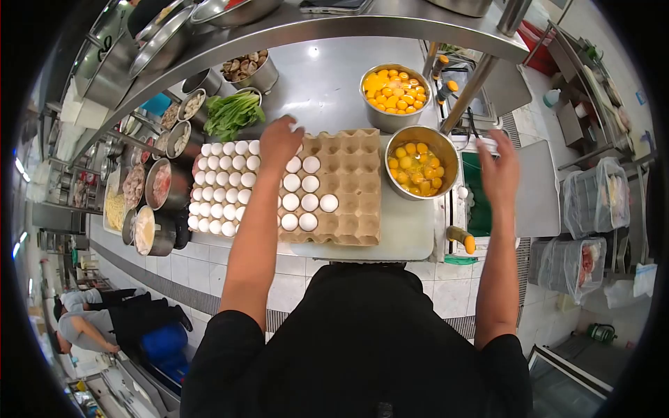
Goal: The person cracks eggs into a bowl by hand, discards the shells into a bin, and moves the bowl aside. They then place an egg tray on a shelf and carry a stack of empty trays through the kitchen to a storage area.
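Observation:
My left hand (281, 145) hovers over the upper edge of a cardboard egg tray (355, 182), fingers loosely bent and a little apart, with no egg visible in them. Several white eggs (310, 183) fill the tray's left columns, and its right columns are bare cups. My right hand (500, 171) hangs with fingers spread above a green bin (478, 209). Between tray and bin stands a steel pot (449, 171) holding cracked eggs, yolks (418, 167) showing. A small white piece, perhaps eggshell (462, 192), appears at the bin's left edge.
Another steel pot (380, 120) of yolks stands behind. A second tray of eggs (223, 184) is at left, near leafy greens (233, 115) and bowls of food. A steel shelf (313, 26) crosses overhead. An orange-tipped handle (461, 240) lies at right. Other people (104, 327) are at far left.

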The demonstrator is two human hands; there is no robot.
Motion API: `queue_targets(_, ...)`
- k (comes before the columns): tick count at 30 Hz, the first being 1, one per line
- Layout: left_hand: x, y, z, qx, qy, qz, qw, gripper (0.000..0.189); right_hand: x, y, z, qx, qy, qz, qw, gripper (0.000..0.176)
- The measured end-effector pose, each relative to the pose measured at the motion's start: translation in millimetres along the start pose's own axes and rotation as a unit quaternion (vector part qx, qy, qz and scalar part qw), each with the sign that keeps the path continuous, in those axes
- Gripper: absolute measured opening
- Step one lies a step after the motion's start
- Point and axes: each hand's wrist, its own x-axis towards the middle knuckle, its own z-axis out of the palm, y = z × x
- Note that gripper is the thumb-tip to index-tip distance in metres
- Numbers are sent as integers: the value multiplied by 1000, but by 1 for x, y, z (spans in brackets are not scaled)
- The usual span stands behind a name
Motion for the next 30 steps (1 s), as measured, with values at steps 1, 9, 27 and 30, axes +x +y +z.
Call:
queue_targets(1, -7, -5, 0, 1, 0, -4, 1000, 33, -4, -42, 0, 115, -119, 98, 981, 36)
queue_targets(9, -23, -21, 15, 60, 23, -50, 997, 33, -114, -178, 135, 69, -454, -214, 862, 34)
queue_targets(27, -10, 199, 56, -505, -287, 58, 812, 40, 32, -8, 99, 539, 61, 417, 729, 39)
queue_targets(30, -6, 216, 60, -496, -277, 124, 813, 46, 21, -6, 69, 588, 65, 412, 693, 38)
